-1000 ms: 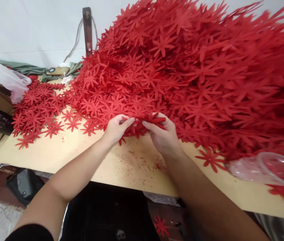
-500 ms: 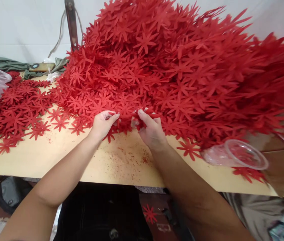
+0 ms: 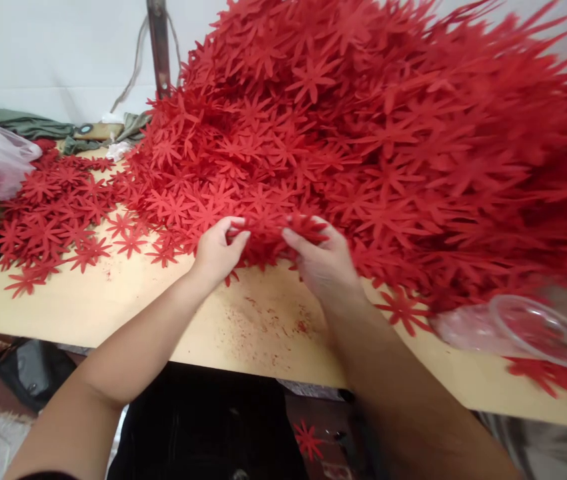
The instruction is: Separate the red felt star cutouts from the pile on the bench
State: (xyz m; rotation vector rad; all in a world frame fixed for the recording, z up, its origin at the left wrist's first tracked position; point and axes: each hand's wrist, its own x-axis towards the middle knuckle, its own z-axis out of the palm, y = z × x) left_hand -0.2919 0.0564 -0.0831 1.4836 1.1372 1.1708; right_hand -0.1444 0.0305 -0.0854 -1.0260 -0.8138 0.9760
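Two hands meet at the front edge of a large heap of red flower-shaped cut-outs [image 3: 273,147] with long narrow petals. My left hand [image 3: 219,255] pinches the petals of a red flower cut-out between thumb and fingertips. To its right, my right hand [image 3: 327,261] is closed round red flower cut-outs [image 3: 311,229], thumb on the near side. Red petals fill the small gap between the hands. Against the heap of the same colour, I cannot tell how many pieces are held or where they end.
A smaller pile of red flowers [image 3: 48,207] lies left, beside a white plastic bag [image 3: 1,150]. At right, a clear plastic cup [image 3: 483,327] lies on its side. Red crumbs dot the tan tabletop [image 3: 163,327]. A dark metal post [image 3: 159,50] stands behind.
The view has turned a little to the left, so the scene sits further right. My right hand's fingers have shifted round the red flower cut-outs. My left hand still pinches petals.
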